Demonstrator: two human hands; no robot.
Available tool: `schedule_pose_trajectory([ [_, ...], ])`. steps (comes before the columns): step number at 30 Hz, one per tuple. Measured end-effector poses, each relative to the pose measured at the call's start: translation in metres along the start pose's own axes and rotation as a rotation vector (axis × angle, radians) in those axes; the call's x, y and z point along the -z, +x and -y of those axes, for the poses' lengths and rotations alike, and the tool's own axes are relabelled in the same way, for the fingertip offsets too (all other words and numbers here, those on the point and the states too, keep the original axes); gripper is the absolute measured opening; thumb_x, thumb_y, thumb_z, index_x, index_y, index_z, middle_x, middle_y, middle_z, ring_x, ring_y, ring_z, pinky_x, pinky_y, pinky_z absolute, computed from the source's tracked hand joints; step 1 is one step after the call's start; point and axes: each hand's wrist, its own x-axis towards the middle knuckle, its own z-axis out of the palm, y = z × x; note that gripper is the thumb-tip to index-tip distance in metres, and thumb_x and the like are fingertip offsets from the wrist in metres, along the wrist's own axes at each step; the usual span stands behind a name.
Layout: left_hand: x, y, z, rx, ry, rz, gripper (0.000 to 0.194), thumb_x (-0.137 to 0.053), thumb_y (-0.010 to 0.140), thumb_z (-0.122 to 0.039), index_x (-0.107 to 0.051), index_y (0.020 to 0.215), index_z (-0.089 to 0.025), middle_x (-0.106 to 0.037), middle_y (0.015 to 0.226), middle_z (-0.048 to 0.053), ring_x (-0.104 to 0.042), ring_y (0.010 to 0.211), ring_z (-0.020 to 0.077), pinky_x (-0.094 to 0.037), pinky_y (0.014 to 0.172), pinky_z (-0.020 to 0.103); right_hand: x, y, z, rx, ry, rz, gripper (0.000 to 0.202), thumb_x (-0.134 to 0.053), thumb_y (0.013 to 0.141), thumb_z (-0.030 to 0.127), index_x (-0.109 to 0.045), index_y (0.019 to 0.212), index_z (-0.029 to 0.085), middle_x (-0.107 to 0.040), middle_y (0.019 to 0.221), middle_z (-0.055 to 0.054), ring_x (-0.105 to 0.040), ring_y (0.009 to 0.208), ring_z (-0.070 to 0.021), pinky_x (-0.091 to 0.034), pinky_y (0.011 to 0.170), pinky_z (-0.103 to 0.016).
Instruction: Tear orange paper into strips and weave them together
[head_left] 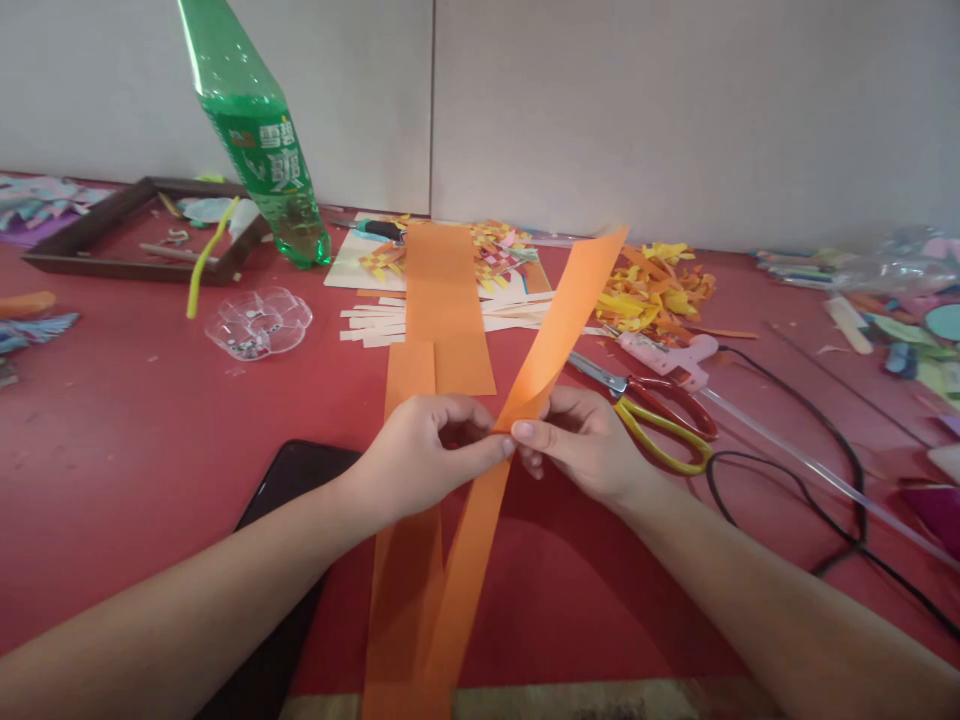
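A long orange paper strip (568,320) runs slantwise through both hands, its upper end raised and curled, its lower part hanging toward the table's front edge. My left hand (427,450) pinches its left edge between thumb and fingers. On its right edge, my right hand (589,440) is closed too, the thumb tips nearly touching. Beneath my left hand lies another orange strip (411,370), partly covered by the hand. A wider orange sheet (446,310) lies behind it.
Scissors with red and yellow handles (664,455) and a pink glue gun (671,360) with a black cord lie right. A green bottle (259,150), dark frame (94,265), clear flower-shaped tray (259,322) and black phone (274,580) are left. Paper scraps (652,290) lie behind.
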Motion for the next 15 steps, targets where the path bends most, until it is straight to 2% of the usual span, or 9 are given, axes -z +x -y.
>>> schedule_pose_trajectory([
  [3,0.0001,0.0006,-0.0006,-0.001,-0.011,0.012,0.023,-0.066,0.08,-0.037,-0.063,0.072,-0.015,-0.051,0.06,-0.005,-0.039,0.053,0.006,-0.031,0.048,0.018,-0.0018,0.0,0.0002,-0.013,0.001,-0.012,0.017,-0.08,0.073,0.03,-0.071,0.069,0.016,-0.059,0.053,0.002,-0.051,0.046,-0.0078,-0.047,0.041,-0.02],
  [9,0.0005,-0.0002,-0.0016,-0.018,0.042,0.027,0.03,-0.067,0.078,-0.034,-0.051,0.06,-0.016,-0.04,0.056,-0.007,-0.032,0.051,0.0055,-0.028,0.048,0.019,-0.0012,0.0025,0.0027,-0.041,0.095,-0.144,0.024,-0.083,0.069,0.035,-0.068,0.065,0.017,-0.059,0.052,0.003,-0.051,0.042,-0.0074,-0.044,0.037,-0.019],
  [15,0.0009,-0.0022,-0.0035,-0.032,0.078,0.021,0.032,-0.065,0.081,-0.038,-0.054,0.06,-0.016,-0.041,0.057,-0.006,-0.032,0.053,0.0061,-0.028,0.049,0.019,0.0014,0.0027,0.0008,-0.04,0.084,-0.123,0.024,-0.082,0.07,0.034,-0.067,0.064,0.017,-0.058,0.052,0.003,-0.051,0.042,-0.007,-0.045,0.037,-0.018],
])
